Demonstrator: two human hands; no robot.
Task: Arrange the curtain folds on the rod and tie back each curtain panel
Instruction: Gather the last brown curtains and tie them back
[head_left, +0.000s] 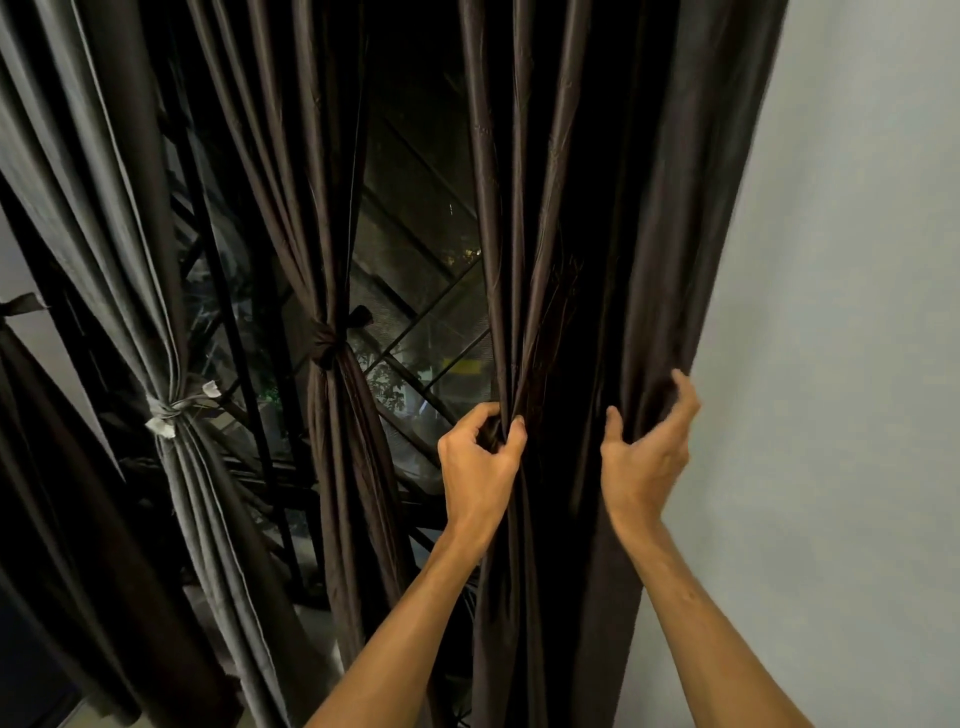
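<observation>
A dark brown curtain panel (587, 218) hangs loose at the right, beside the wall. My left hand (480, 460) grips several gathered folds at the panel's left edge. My right hand (647, 447) curls round the panel's right edge, thumb in front and fingers behind the cloth. To the left, a second dark brown panel (332, 457) is cinched at its middle with a dark tie (326, 340). Further left, a grey panel (130, 249) is bound with a pale grey tie (169, 410). The rod is out of view.
A pale wall (841, 312) stands right of the loose panel. Behind the curtains a window with a dark diagonal metal grille (415, 322) looks out on night and foliage. Another dark panel (57, 493) hangs at the far left. A strip of floor (311, 649) shows below.
</observation>
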